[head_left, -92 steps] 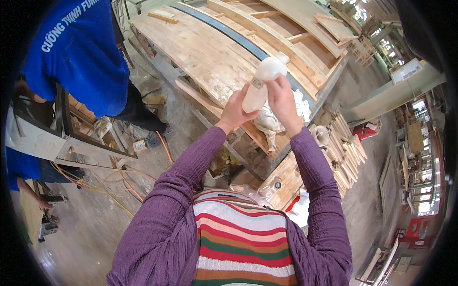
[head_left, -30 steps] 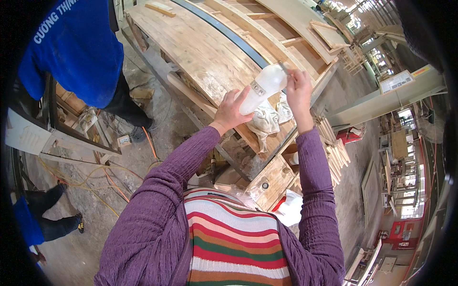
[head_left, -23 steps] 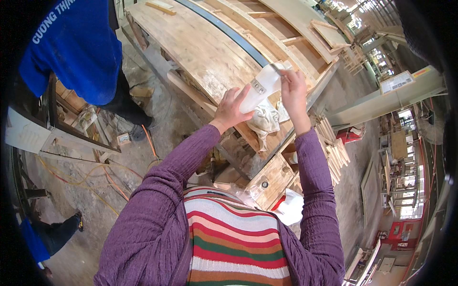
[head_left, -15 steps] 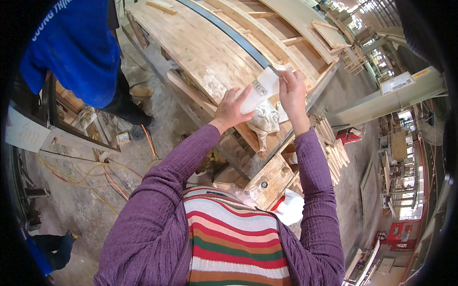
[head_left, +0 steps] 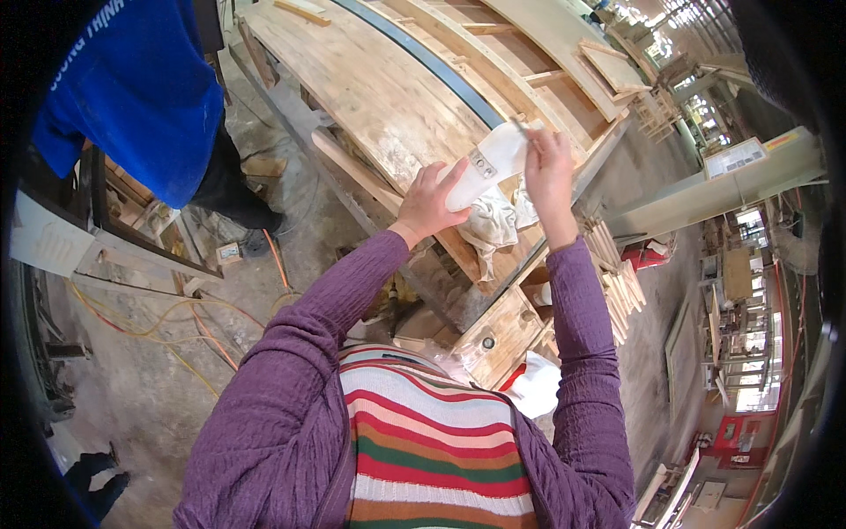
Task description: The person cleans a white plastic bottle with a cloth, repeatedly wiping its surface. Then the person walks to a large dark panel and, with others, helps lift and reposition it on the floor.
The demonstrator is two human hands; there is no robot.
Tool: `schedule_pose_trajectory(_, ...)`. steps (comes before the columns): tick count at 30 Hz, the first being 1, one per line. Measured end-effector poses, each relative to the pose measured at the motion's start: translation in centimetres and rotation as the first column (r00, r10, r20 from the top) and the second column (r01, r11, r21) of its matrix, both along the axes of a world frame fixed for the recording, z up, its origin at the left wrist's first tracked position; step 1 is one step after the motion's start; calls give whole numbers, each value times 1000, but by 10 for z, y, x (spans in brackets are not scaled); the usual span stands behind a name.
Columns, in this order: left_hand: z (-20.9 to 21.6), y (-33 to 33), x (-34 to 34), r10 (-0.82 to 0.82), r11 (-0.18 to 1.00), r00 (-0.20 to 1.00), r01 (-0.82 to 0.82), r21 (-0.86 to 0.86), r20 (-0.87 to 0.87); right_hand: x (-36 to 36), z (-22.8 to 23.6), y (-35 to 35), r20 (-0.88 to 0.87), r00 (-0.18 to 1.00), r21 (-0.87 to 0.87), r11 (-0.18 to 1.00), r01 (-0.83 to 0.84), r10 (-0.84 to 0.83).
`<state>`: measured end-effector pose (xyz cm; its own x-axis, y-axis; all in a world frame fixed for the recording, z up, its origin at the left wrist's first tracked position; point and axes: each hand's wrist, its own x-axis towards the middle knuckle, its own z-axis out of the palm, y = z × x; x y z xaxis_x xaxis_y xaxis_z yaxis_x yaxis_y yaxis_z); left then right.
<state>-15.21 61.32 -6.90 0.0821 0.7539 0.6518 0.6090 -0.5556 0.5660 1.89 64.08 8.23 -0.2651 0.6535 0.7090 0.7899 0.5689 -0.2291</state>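
My left hand [head_left: 426,204] is closed round a white plastic piece [head_left: 471,185] that looks like a cut-open bottle, with a grey band of round marks across it. Just right of its wide end, my right hand [head_left: 548,167] pinches a small, thin, dark thing [head_left: 520,129], too blurred to name. Below the white piece lies a crumpled white cloth [head_left: 490,222] on the wooden panel [head_left: 352,79]. A long blue-grey strip [head_left: 441,75] runs along the panel away from my hands.
A person in a blue shirt [head_left: 150,106] stands at left. Hoses [head_left: 204,335] trail over the floor. Thin wood sticks [head_left: 617,282] are stacked right of the bench, near a pale beam [head_left: 714,189]. A wooden board [head_left: 498,344] and white bag [head_left: 536,385] are close to my body.
My right hand has shifted slightly right with the thin dark thing, away from the white plastic piece. The left hand keeps its hold almost in place.
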Motion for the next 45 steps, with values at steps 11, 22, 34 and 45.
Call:
schedule_pose_trajectory(11, 1, -2, 0, 9, 1000, 1000, -9, 2, -20, -8, 0, -1, 18, 1000, -11, 1000, -5, 5)
schedule_pose_trajectory(22, 3, -3, 2, -8, 1000, 1000, 8, 1, 20, -6, -11, -9, 64, 996, 65, 997, 52, -56)
schedule_pose_trajectory(34, 1, -2, -1, 19, 999, 999, -18, -37, 46, -10, -41, -27, 82, 988, -55, 990, -127, 131)
schedule_pose_trajectory(45, 0, -2, 1, 14, 1000, 999, -13, -17, 51, 3, -29, -17, -222, 974, -57, 996, -68, 53)
